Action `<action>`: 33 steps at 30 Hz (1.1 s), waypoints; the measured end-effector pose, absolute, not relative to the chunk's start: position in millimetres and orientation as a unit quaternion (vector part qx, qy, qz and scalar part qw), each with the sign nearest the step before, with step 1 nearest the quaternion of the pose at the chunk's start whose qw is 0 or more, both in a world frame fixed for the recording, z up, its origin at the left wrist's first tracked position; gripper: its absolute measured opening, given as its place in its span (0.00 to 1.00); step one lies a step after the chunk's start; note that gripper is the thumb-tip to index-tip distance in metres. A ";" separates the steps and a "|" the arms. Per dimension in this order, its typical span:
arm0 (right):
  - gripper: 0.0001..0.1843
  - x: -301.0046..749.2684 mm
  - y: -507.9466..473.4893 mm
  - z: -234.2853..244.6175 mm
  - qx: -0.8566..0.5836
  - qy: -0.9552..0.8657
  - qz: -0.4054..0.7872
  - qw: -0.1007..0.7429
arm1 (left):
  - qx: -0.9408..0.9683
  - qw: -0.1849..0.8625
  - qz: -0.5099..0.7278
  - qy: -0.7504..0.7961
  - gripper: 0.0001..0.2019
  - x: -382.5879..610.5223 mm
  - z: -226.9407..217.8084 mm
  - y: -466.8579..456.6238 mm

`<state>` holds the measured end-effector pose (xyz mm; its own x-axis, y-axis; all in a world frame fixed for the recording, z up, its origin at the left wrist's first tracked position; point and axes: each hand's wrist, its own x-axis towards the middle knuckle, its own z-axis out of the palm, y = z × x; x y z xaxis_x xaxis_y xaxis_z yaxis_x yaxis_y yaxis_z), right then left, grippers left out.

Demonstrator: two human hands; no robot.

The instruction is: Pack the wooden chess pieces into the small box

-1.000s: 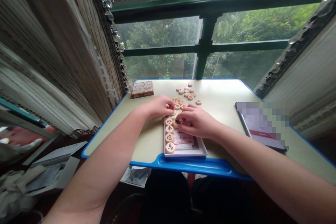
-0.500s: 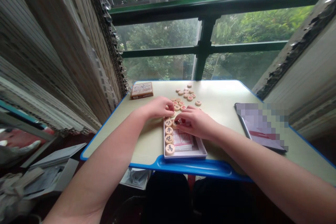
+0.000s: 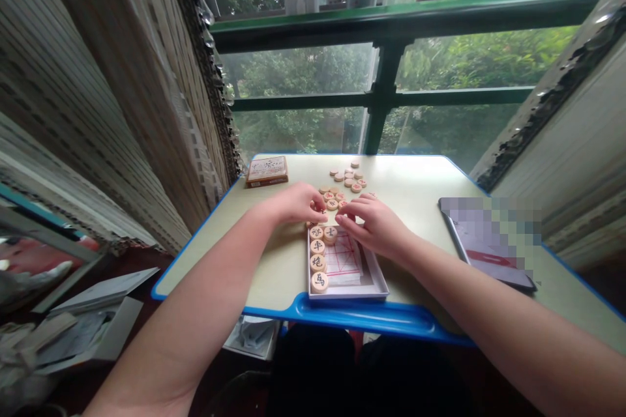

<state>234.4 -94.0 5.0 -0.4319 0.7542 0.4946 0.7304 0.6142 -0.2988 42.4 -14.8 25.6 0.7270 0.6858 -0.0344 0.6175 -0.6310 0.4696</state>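
A shallow white box [image 3: 376,277] lies at the near edge of the table, with a red-lined paper board [image 3: 342,260] folded inside. Several round wooden chess pieces [image 3: 317,264] stand in a column along its left side, and one more [image 3: 330,233] sits beside the top one. My left hand [image 3: 296,203] rests curled on the loose pieces [image 3: 332,203] just beyond the box, fingers pinched on one I cannot make out. My right hand [image 3: 374,225] hovers over the box's far edge, fingers bent, its tips next to the same loose pieces.
More loose pieces [image 3: 348,177] are scattered farther back. A small brown box lid [image 3: 267,170] lies at the table's far left corner. A flat dark item [image 3: 489,241] sits at the right. The cream table has a blue rim [image 3: 362,316]. Bamboo blinds hang on both sides.
My right hand has drawn back from inside the box to its far edge, leaving a piece beside the top of the column. My left hand has hardly moved.
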 end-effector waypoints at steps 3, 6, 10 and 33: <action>0.12 234.3 -93.1 4.5 -0.454 -0.829 0.024 0.325 | 0.896 0.241 0.085 0.362 0.14 42.5 25.1 -15.2; 0.09 235.7 -93.6 5.7 -0.465 -0.812 0.044 0.349 | 0.881 0.264 0.125 0.373 0.15 44.9 27.2 -17.9; 0.06 238.7 -93.2 5.8 -0.461 -0.799 0.045 0.383 | 0.851 0.330 0.177 0.368 0.19 47.3 33.0 -22.3; 0.07 243.1 -91.4 3.2 -0.367 -0.835 -0.054 0.405 | 0.769 0.537 0.140 0.318 0.17 46.7 32.8 -24.7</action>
<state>243.1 -91.4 3.2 -0.4014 0.5699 0.7170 0.6579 0.7240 -0.2071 46.7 -24.7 32.8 0.7591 0.6386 -0.1268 0.3386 -0.2209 0.9146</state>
